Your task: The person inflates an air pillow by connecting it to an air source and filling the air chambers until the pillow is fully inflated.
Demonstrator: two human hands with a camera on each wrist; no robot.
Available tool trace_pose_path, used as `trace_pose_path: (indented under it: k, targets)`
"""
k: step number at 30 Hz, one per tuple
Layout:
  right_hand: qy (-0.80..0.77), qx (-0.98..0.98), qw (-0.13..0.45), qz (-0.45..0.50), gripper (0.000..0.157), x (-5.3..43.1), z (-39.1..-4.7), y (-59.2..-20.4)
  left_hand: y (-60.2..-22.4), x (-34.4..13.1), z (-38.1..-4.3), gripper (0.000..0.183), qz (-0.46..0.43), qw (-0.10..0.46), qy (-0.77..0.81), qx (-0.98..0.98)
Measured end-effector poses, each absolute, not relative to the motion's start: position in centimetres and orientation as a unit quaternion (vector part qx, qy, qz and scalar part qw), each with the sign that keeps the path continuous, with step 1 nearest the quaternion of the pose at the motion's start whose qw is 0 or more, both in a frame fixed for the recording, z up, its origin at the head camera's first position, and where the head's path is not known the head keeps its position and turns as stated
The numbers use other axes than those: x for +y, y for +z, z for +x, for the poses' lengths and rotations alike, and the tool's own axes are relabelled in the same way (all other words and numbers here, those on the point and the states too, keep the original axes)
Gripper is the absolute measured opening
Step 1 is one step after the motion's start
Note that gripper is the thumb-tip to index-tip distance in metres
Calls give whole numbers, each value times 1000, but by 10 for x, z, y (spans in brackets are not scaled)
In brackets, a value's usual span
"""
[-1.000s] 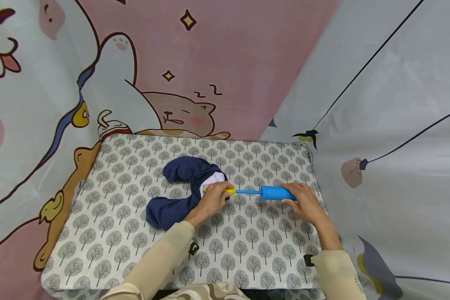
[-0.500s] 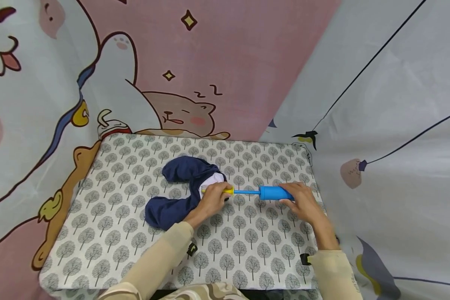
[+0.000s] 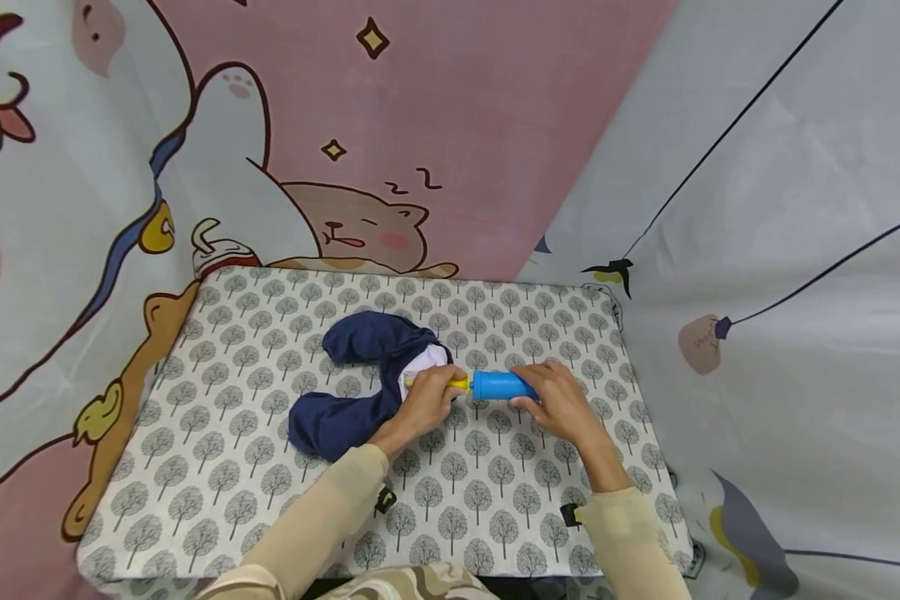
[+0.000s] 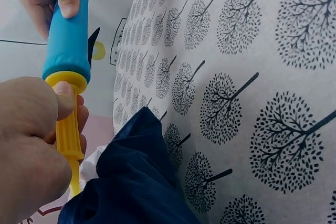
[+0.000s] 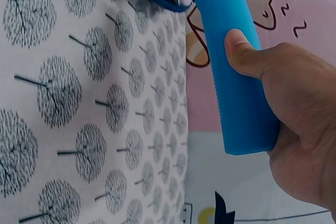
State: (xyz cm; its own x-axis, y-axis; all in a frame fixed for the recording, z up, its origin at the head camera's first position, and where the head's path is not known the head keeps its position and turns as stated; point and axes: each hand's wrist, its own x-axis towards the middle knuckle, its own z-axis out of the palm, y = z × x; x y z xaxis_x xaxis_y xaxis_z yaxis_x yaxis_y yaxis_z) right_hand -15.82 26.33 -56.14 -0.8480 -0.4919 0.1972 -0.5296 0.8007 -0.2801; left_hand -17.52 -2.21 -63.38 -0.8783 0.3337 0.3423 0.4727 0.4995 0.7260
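A hand air pump with a blue barrel (image 3: 501, 385) and a yellow nozzle end (image 4: 68, 129) spans both hands. My left hand (image 3: 427, 398) grips the yellow end, its thumb pressed along it in the left wrist view. The nozzle tip points into the white patch (image 3: 424, 360) of a navy U-shaped neck pillow (image 3: 375, 337); its exact contact is hidden. My right hand (image 3: 562, 404) holds the blue barrel, thumb along its side in the right wrist view (image 5: 294, 87). The barrel sits almost against the yellow end, with hardly any rod showing.
The table (image 3: 270, 517) wears a white cloth printed with grey trees. Cartoon-printed fabric walls (image 3: 450, 125) rise behind and on both sides. Black clips (image 3: 385, 500) sit by the sleeves.
My right hand has moved left with the blue barrel, which has slid over the rod towards the yellow end. My left hand and the neck pillow have stayed nearly still.
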Motion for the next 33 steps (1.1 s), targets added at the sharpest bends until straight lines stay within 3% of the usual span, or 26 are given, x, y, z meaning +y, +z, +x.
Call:
trace_pose_path:
  k: [8,14,22,28,33]
  targets:
    - [186,-948,48,254,58,286,-156,-559,-638,-26,-181,16,-246,71,-431,-865]
    - [190,-951,47,237,59,327,-152,-558,-617,-33,-172,17,-245,60,-451,-856]
    - [202,-960,23,195,58,368,-146,-550,-607,-34,-168,18,-210,16,-446,-870]
    - [204,-961,12,189,57,354,-146,-540,-615,-35,-175,16,-238,47,-440,-865]
    - [193,-957,43,215,58,326,-152,-534,-632,-33,-187,15,-242,75,-432,-866]
